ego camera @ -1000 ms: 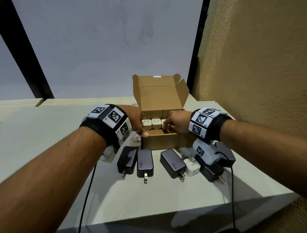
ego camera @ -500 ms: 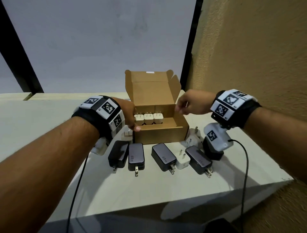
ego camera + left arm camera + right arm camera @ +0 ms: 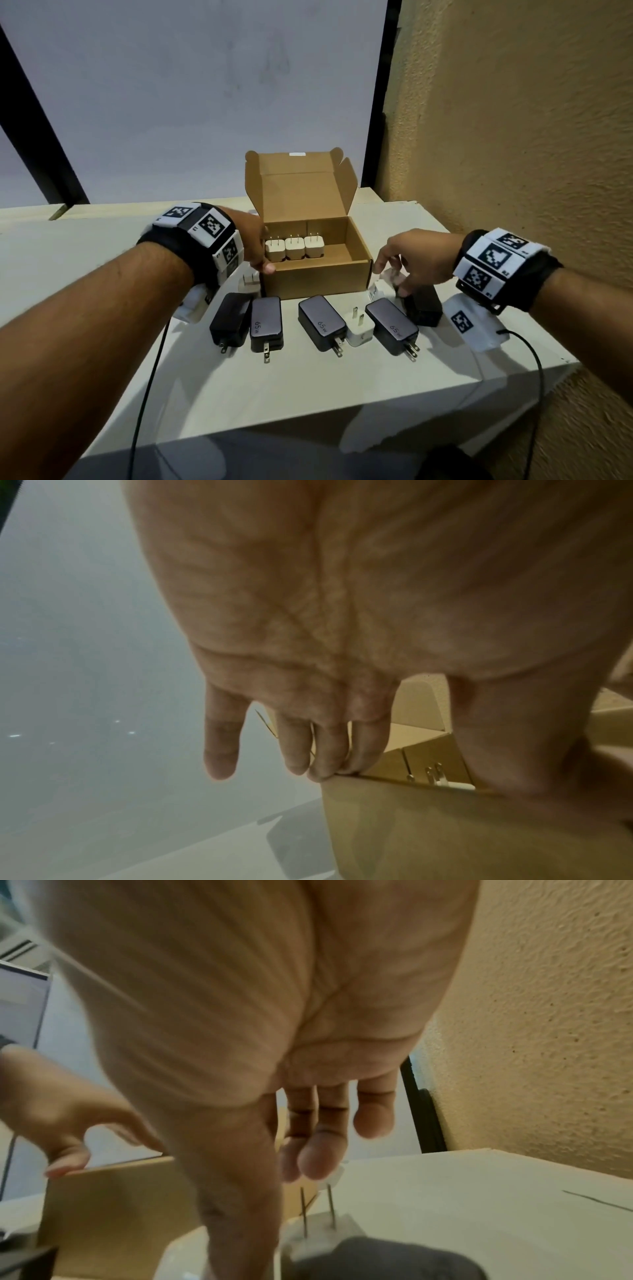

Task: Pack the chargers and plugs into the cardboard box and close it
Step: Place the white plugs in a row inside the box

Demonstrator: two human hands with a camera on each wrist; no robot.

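The cardboard box [image 3: 318,279] stands open on the white table, lid up, with three white plugs [image 3: 294,248] in a row at its back left. My left hand [image 3: 264,255] grips the box's left wall, fingertips [image 3: 325,769] on the rim corner and thumb on the front edge. My right hand [image 3: 390,279] reaches down over a white plug [image 3: 378,290] lying just right of the box, prongs [image 3: 330,1207] up, fingers extended above it. Several black chargers [image 3: 322,322] and another white plug [image 3: 359,329] lie in a row in front of the box.
A rough tan wall [image 3: 513,171] rises close on the right. The table's front edge [image 3: 342,416] is just below the charger row. One more white plug [image 3: 248,280] sits by my left wrist. Thin black cables [image 3: 147,394] hang from both wrists.
My right hand has left the box, passed its right flap and come down to the white plug beside the box. My left hand has stayed on the box's left wall.
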